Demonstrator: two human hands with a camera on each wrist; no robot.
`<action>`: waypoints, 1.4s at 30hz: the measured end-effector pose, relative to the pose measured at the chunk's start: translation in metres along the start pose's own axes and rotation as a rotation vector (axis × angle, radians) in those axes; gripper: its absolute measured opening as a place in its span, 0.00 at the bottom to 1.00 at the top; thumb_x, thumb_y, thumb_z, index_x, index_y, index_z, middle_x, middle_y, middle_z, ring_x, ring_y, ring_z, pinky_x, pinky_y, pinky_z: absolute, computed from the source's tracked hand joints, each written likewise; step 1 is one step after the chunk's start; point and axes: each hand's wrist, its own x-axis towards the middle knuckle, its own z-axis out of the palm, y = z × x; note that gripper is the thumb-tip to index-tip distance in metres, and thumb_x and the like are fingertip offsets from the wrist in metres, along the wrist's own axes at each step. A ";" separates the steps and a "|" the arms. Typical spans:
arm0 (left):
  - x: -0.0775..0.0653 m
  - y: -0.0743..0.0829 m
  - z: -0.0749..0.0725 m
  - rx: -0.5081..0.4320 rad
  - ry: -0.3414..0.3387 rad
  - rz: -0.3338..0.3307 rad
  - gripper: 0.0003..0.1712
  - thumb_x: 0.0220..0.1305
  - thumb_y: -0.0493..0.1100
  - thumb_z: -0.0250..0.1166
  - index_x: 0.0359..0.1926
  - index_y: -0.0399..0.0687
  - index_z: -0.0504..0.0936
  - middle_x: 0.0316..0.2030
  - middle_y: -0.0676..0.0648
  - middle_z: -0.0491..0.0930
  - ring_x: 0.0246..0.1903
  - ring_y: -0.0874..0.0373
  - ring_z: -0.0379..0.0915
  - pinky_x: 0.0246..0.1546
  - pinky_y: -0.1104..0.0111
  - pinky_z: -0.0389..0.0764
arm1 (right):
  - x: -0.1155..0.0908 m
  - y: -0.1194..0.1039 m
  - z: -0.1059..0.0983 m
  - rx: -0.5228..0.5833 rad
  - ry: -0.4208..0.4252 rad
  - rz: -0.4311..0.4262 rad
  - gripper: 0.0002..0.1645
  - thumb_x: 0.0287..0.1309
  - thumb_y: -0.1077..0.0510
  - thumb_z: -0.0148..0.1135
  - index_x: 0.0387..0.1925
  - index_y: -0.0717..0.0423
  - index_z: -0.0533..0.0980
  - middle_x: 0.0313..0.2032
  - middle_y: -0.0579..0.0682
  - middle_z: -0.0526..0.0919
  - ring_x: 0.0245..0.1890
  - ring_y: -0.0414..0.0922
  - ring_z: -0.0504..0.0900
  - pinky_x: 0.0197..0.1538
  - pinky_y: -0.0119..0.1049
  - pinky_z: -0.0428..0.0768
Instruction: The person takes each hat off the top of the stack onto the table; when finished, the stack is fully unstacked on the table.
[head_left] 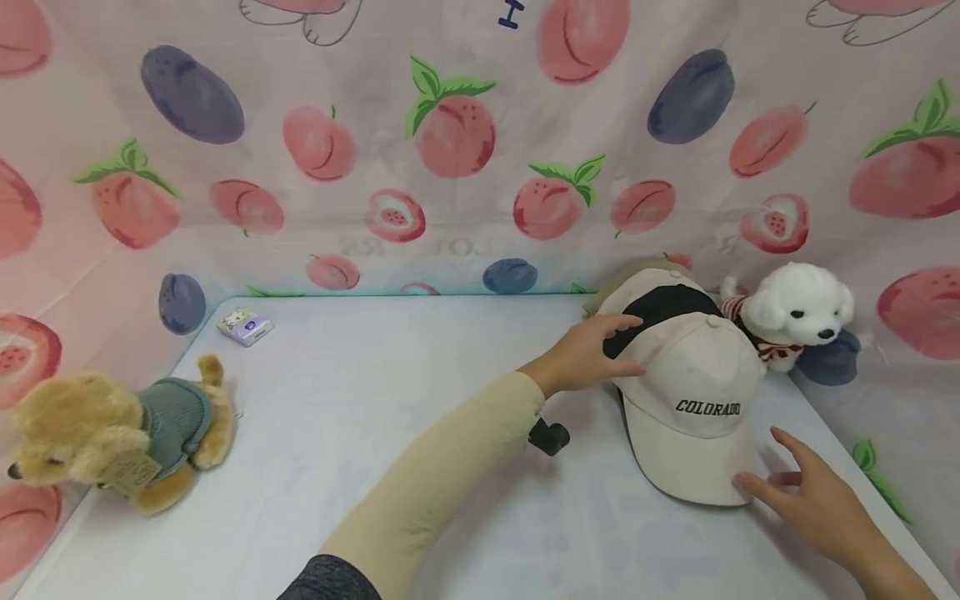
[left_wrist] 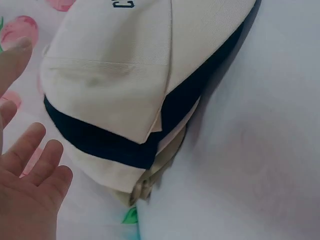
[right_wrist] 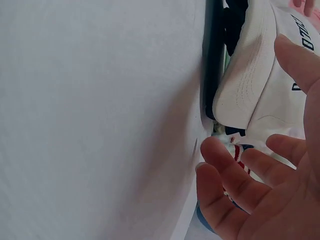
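Observation:
A cream cap [head_left: 697, 375] lettered COLORADO lies on top of a stack of caps at the right of the table. Below it show a black cap [head_left: 667, 304], another cream cap and an olive cap [head_left: 596, 300]. My left hand [head_left: 581, 354] is beside the stack's left side, fingers spread; the left wrist view shows a gap between those fingers and the caps. Near the brim's right front corner is my right hand [head_left: 813, 500], fingers parted and loosely bent. Its thumb overlaps the brim in the head view; whether it touches I cannot tell.
A white plush dog [head_left: 798, 308] in a striped outfit sits right behind the caps. At the left edge stands a tan plush dog [head_left: 112, 425] in a green-grey sweater. A small tissue pack [head_left: 244, 326] lies at the back left. Fruit-print cloth [head_left: 450, 217] hangs behind the white table [head_left: 375, 392].

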 end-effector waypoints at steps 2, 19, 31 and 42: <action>0.004 -0.002 0.005 -0.036 0.002 -0.031 0.39 0.61 0.52 0.74 0.71 0.57 0.70 0.67 0.53 0.69 0.65 0.61 0.65 0.59 0.71 0.70 | 0.000 -0.001 0.000 0.005 -0.017 0.007 0.63 0.64 0.33 0.61 0.73 0.76 0.43 0.47 0.74 0.78 0.48 0.67 0.79 0.45 0.64 0.74; 0.023 0.001 0.016 -0.099 0.002 -0.099 0.38 0.61 0.50 0.74 0.71 0.58 0.71 0.65 0.55 0.71 0.60 0.64 0.69 0.55 0.77 0.70 | 0.006 -0.006 0.004 0.053 -0.097 0.044 0.66 0.61 0.31 0.63 0.73 0.75 0.43 0.58 0.79 0.67 0.52 0.67 0.77 0.46 0.60 0.78; 0.026 0.005 0.018 -0.132 -0.005 -0.068 0.39 0.60 0.47 0.75 0.71 0.50 0.70 0.62 0.51 0.72 0.56 0.65 0.69 0.55 0.79 0.68 | 0.011 -0.005 0.005 0.050 -0.139 0.036 0.66 0.61 0.31 0.62 0.73 0.76 0.42 0.66 0.79 0.54 0.51 0.65 0.75 0.45 0.55 0.78; 0.023 0.007 0.017 -0.074 -0.002 -0.040 0.37 0.59 0.47 0.75 0.67 0.46 0.74 0.44 0.54 0.75 0.44 0.65 0.69 0.45 0.79 0.70 | 0.011 -0.003 0.007 0.071 -0.135 0.046 0.67 0.60 0.31 0.64 0.73 0.76 0.41 0.66 0.81 0.55 0.55 0.68 0.73 0.47 0.58 0.78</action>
